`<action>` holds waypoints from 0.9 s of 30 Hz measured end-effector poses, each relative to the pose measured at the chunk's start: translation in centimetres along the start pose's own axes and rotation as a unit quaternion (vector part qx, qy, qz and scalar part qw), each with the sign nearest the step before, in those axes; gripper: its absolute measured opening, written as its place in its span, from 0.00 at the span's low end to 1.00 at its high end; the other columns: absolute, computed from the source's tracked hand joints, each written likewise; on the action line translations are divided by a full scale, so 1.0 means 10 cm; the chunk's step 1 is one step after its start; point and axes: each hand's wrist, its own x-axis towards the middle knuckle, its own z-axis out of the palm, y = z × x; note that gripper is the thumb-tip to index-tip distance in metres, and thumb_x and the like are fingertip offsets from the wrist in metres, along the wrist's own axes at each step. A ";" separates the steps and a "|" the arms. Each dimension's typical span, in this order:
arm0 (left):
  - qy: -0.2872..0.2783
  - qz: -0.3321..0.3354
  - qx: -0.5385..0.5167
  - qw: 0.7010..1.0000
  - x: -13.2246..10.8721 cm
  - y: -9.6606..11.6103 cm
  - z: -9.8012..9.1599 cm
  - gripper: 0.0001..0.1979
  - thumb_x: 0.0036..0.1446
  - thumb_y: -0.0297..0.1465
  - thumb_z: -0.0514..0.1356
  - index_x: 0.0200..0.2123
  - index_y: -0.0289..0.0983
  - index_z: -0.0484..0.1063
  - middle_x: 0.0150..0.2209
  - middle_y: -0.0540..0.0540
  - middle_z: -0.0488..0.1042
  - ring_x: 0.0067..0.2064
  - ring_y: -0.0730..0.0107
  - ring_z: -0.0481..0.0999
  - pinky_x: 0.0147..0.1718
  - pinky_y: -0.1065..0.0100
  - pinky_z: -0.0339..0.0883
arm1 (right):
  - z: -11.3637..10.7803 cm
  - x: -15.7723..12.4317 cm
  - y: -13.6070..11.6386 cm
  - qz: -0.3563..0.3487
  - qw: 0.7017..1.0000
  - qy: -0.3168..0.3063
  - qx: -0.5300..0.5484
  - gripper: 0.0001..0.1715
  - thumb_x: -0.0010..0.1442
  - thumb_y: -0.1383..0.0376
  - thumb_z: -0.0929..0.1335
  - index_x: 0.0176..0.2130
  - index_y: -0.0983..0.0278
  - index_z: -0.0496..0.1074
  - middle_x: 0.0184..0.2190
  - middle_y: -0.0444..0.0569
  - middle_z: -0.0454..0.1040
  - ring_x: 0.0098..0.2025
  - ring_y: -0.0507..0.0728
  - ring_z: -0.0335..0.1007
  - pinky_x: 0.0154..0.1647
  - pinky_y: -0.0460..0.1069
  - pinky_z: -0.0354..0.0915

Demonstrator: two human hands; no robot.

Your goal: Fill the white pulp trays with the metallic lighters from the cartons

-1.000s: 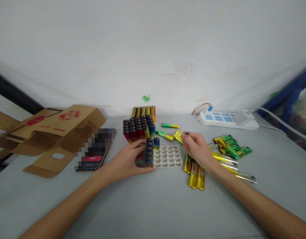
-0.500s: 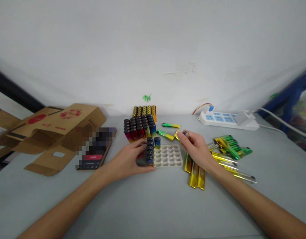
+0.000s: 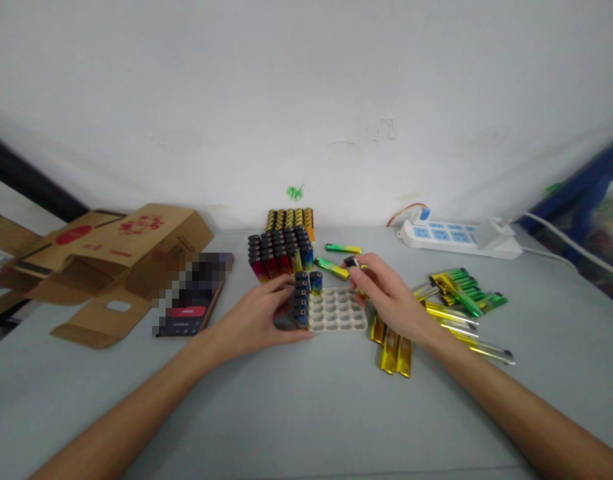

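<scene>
A white tray (image 3: 342, 313) with rows of round holes lies on the grey table. Several lighters (image 3: 301, 298) stand upright in its left column. My left hand (image 3: 259, 319) rests against the tray's left side, fingers curled around those lighters. My right hand (image 3: 386, 297) hovers over the tray's far right corner, pinching a yellow lighter (image 3: 354, 263) with its black top pointing left. Loose green-yellow lighters (image 3: 331, 268) lie just behind the tray.
Two filled blocks of lighters (image 3: 280, 253) stand behind the tray. Gold lighters (image 3: 394, 348) and green ones (image 3: 461, 290) lie scattered at the right. A white power strip (image 3: 456, 239) sits at the back right, a cardboard box (image 3: 106, 257) and a dark flat packet (image 3: 194, 300) at the left.
My right hand has moved left with the yellow lighter, from beside the loose lighters to above the tray's far right corner. My left hand stays at the tray.
</scene>
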 end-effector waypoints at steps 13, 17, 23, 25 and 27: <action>0.003 0.000 -0.020 1.000 0.01 0.00 0.01 0.24 0.58 0.49 0.71 0.47 0.37 0.80 0.56 0.39 0.76 0.54 0.51 0.81 0.49 0.60 0.81 | 0.26 -0.01 -0.09 -0.077 0.996 0.028 -0.045 0.13 0.68 0.58 0.74 0.51 0.57 0.83 0.44 0.51 0.86 0.41 0.60 0.82 0.47 0.57 0.78; 0.001 -0.001 -0.012 1.000 0.01 0.01 0.01 0.24 0.59 0.49 0.71 0.47 0.35 0.80 0.55 0.38 0.76 0.54 0.50 0.81 0.51 0.59 0.80 | 0.23 0.02 -0.11 -0.139 0.984 0.006 -0.111 0.12 0.71 0.62 0.72 0.52 0.59 0.82 0.46 0.53 0.85 0.44 0.61 0.83 0.49 0.56 0.77; 0.008 -0.002 0.002 1.000 0.01 -0.01 0.03 0.24 0.58 0.51 0.71 0.45 0.36 0.80 0.56 0.37 0.76 0.54 0.50 0.81 0.53 0.58 0.79 | 0.15 0.09 -0.13 -0.186 0.961 -0.055 -0.195 0.11 0.74 0.63 0.68 0.53 0.60 0.77 0.47 0.55 0.81 0.47 0.62 0.80 0.51 0.57 0.76; 0.008 -0.001 0.001 1.000 0.02 -0.02 0.04 0.24 0.58 0.50 0.71 0.45 0.36 0.81 0.56 0.37 0.76 0.54 0.50 0.81 0.53 0.58 0.79 | 0.19 0.09 -0.11 -0.180 0.963 -0.055 -0.195 0.10 0.73 0.64 0.68 0.53 0.60 0.75 0.46 0.55 0.81 0.46 0.61 0.80 0.50 0.56 0.76; 0.008 0.001 0.003 1.000 0.02 -0.03 0.04 0.25 0.58 0.50 0.71 0.47 0.36 0.81 0.57 0.36 0.76 0.55 0.49 0.81 0.54 0.57 0.79 | 0.24 0.09 -0.07 -0.164 0.971 -0.039 -0.169 0.11 0.71 0.66 0.70 0.53 0.60 0.73 0.43 0.52 0.81 0.44 0.60 0.81 0.47 0.54 0.76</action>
